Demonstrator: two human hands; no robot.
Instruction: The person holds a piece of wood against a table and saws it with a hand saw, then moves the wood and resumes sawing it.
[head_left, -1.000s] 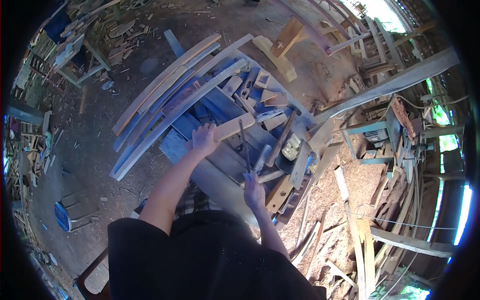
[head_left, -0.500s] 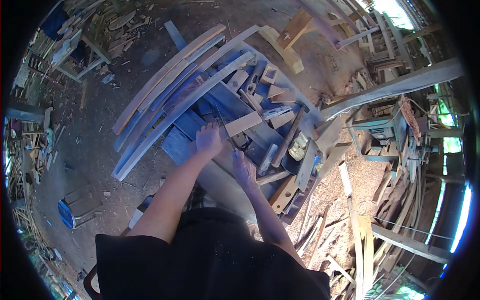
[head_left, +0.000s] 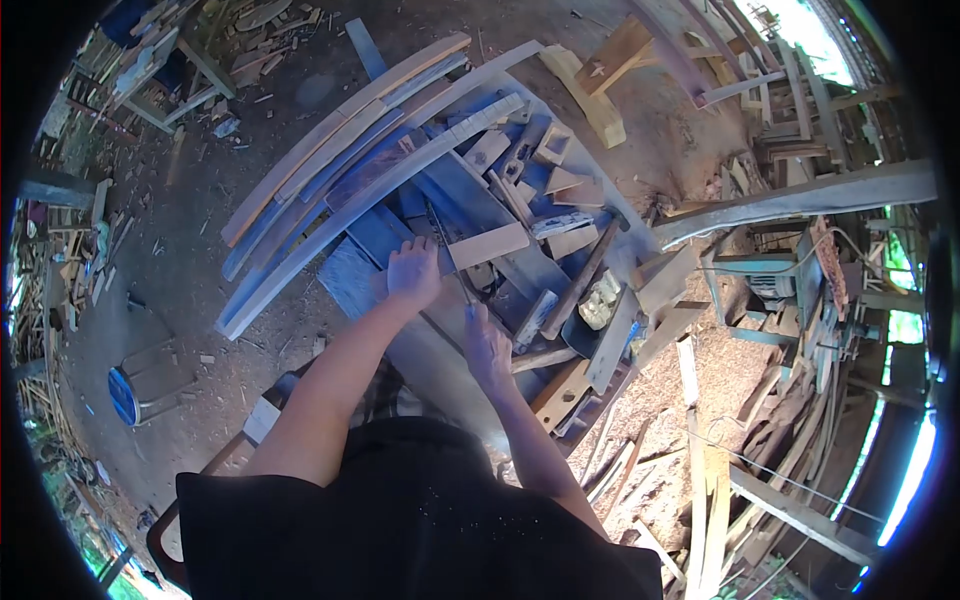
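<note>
A light wooden block (head_left: 488,247) lies across the cluttered workbench, reaching leftward under my left hand. My left hand (head_left: 413,273) is closed over its left part, with the fingertips on the far edge. My right hand (head_left: 488,350) grips the handle of a narrow hand saw (head_left: 463,287), just on the near side of the block. The thin dark blade runs up and away across the block, right beside my left hand. Part of the handle is hidden in my right fist, and the cut itself is too small to make out.
Long curved wooden pieces (head_left: 335,150) lie along the bench's left side. A mallet-like tool (head_left: 582,275), wood offcuts (head_left: 572,240) and a wooden plane (head_left: 563,396) crowd the right. A stool (head_left: 125,395) stands at left. Sawdust (head_left: 650,400) and planks cover the floor at right.
The whole view has turned and shifted slightly. Both hands stay at the block, the left on the wood and the right on the saw handle; any saw stroke is small.
</note>
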